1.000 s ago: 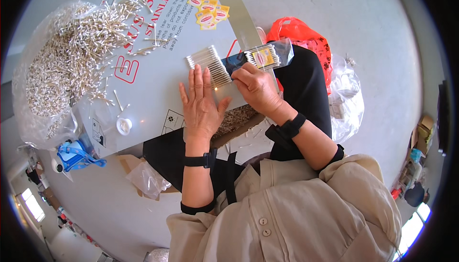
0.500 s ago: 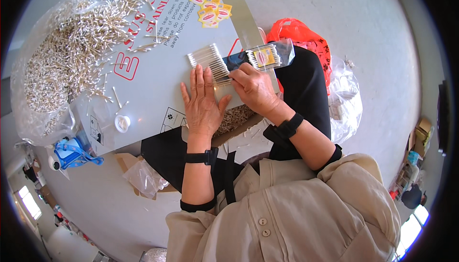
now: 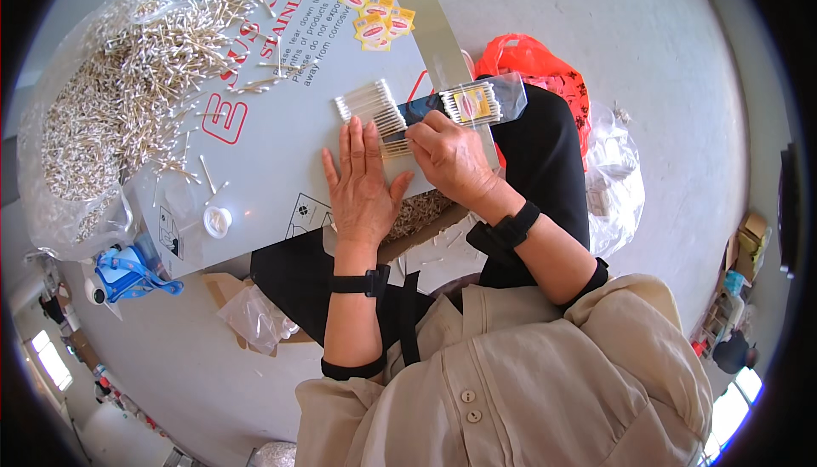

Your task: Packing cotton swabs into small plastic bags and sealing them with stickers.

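A neat row of cotton swabs [image 3: 372, 103] lies side by side on the grey printed board. My left hand [image 3: 364, 186] rests flat with fingers spread, its fingertips against the near ends of the row. At the row's right edge my right hand [image 3: 455, 156] is closed, thumb and fingers pinched; what they grip is hidden. Beyond its knuckles lies a dark flat strip [image 3: 419, 108]. On that strip's right part sits a clear plastic bag [image 3: 511, 97] around a packed row of swabs with a yellow label card [image 3: 472, 103].
A big clear bag of loose cotton swabs [image 3: 119, 101] spills over the board [image 3: 289, 143] at left. Several yellow label cards [image 3: 379, 20] lie at the far edge. A small round white container [image 3: 217, 221] stands near left. A red plastic bag [image 3: 532, 63] is beyond my right knee.
My right hand has shifted very slightly left, and a dark edge now shows among the swabs by its fingertips. My left hand stays in place.
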`<action>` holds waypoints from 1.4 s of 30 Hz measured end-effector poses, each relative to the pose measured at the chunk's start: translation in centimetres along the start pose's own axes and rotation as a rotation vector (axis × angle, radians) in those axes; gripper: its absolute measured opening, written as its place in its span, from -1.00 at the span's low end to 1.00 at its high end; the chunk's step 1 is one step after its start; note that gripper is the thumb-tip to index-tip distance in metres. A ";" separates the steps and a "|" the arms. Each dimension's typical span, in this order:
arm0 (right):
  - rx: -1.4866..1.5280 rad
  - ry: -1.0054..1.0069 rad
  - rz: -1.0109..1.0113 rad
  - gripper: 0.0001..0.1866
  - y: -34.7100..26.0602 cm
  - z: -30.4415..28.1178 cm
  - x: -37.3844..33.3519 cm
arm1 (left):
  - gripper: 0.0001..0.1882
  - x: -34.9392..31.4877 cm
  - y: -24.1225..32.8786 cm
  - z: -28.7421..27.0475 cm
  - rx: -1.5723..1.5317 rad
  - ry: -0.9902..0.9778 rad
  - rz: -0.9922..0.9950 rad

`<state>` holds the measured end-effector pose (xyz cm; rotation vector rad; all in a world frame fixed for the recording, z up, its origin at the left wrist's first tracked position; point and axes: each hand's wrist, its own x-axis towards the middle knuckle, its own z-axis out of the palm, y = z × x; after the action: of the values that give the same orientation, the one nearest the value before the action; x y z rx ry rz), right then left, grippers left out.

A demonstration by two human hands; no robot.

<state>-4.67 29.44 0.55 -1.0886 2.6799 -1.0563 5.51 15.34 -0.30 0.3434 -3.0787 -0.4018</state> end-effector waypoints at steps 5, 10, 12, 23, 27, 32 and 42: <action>-0.004 0.048 -0.001 -0.87 -0.2 -0.1 0.9 | -0.06 0.0 0.0 0.1 -0.006 0.013 0.004; -0.022 0.028 0.009 -0.86 0.0 0.1 1.2 | -0.05 0.0 0.1 -0.1 -0.015 0.003 -0.005; -0.026 0.027 0.012 -0.86 0.0 0.1 1.3 | -0.05 0.0 0.1 -0.1 -0.020 0.006 -0.005; -0.014 0.038 -0.011 -0.89 0.2 0.3 1.7 | -0.06 0.0 0.0 0.0 -0.028 0.007 -0.010; -0.008 0.065 -0.043 -0.87 0.3 0.5 2.2 | -0.05 -0.1 0.0 0.1 -0.022 0.009 -0.010; -0.028 0.051 -0.050 -0.88 0.5 0.7 2.3 | -0.08 0.0 -0.1 0.1 -0.029 0.003 0.002; 0.020 0.089 -0.040 -0.92 0.3 0.7 2.2 | -0.05 0.0 0.0 0.0 -0.023 0.012 -0.003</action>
<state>-6.32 27.78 0.20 -1.1229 2.7192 -1.1630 5.52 15.35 -0.35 0.3488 -3.0598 -0.4327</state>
